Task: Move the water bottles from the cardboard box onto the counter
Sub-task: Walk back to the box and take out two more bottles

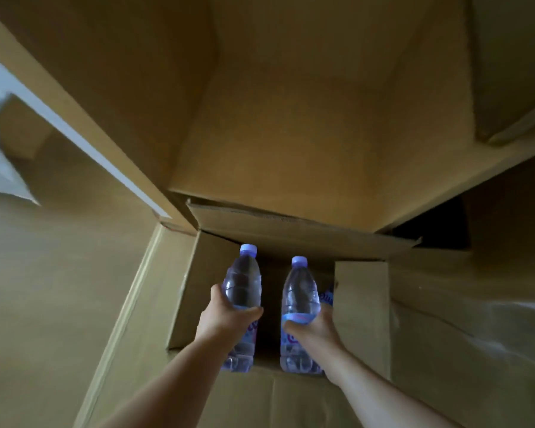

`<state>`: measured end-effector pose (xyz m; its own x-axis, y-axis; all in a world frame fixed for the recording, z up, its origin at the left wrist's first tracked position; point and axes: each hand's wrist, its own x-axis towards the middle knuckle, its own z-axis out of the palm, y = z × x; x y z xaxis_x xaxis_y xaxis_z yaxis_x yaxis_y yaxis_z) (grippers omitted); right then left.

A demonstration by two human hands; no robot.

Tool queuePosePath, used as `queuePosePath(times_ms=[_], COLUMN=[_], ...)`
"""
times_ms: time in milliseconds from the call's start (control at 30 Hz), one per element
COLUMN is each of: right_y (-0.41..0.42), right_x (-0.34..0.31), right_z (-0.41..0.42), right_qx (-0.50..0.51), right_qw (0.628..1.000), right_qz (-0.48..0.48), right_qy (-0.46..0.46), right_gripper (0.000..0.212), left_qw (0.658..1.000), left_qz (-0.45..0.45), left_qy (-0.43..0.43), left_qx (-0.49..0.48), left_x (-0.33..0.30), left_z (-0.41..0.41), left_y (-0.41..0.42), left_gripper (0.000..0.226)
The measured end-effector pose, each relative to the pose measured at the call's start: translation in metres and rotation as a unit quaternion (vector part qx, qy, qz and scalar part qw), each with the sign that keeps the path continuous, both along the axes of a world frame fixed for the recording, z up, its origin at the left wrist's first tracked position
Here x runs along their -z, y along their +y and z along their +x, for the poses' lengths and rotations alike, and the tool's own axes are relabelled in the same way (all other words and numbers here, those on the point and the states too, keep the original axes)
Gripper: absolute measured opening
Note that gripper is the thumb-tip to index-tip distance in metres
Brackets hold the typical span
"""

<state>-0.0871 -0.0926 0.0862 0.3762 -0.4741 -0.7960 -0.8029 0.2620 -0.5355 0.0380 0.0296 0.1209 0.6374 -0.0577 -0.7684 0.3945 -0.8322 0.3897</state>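
Your left hand (229,316) wraps one water bottle (243,282) and your right hand (315,327) wraps the other bottle (300,291) — both lifted over the open cardboard box (360,316), neither on a counter yet. No counter is in view. Just beyond your right hand, more printed label peeks from inside. The bottles are clear ribbed plastic with lilac caps; the box is matte, creased board.

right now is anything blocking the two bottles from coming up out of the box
Nothing visible does. The left hand grips one bottle and the right hand the other bottle, both over the box opening, its flaps folded aside. The counter is not in view.
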Motion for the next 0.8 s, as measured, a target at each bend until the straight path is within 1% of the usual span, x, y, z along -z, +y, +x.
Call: queuePosePath(times_ms=[100, 167, 267, 333, 400, 500, 600, 667, 800], right_y=[0.013, 0.026, 0.054, 0.081, 0.111, 0.159, 0.207, 0.241, 0.319], right_x=[-0.071, -0.116, -0.176, -0.211, -0.242, -0.28, -0.309, -0.325, -0.351], right_z=[0.014, 0.024, 0.037, 0.041, 0.047, 0.06, 0.083, 0.101, 0.136], right_qx=[-0.027, -0.059, -0.141, -0.199, -0.24, -0.275, -0.305, -0.321, -0.348], right_qw=[0.997, 0.991, 0.97, 0.952, 0.934, 0.918, 0.892, 0.881, 0.856], right_qz=[-0.048, -0.094, -0.16, -0.183, -0.2, -0.205, -0.226, -0.216, -0.237], right_qy=[-0.047, -0.078, -0.117, -0.141, -0.172, -0.198, -0.246, -0.271, -0.3], right_gripper=[0.082, 0.082, 0.081, 0.08, 0.08, 0.081, 0.081, 0.083, 0.086], left_qw=[0.997, 0.992, 0.981, 0.97, 0.96, 0.947, 0.931, 0.918, 0.886], left_qz=[-0.02, -0.039, -0.058, -0.063, -0.056, -0.029, 0.001, 0.021, 0.024], left_qy=[-0.057, -0.094, -0.14, -0.178, -0.212, -0.228, -0.245, -0.257, -0.291], left_qx=[-0.038, -0.072, -0.123, -0.151, -0.176, -0.225, -0.272, -0.302, -0.36], left_x=[-0.07, -0.113, -0.174, -0.211, -0.241, -0.271, -0.294, -0.306, -0.324], left_z=[0.009, 0.013, 0.011, 0.004, 0.0, -0.01, -0.017, -0.019, -0.009], left_y=[0.025, 0.047, 0.084, 0.114, 0.147, 0.201, 0.26, 0.301, 0.385], left_gripper=[0.055, 0.055, 0.057, 0.057, 0.061, 0.073, 0.075, 0.076, 0.077])
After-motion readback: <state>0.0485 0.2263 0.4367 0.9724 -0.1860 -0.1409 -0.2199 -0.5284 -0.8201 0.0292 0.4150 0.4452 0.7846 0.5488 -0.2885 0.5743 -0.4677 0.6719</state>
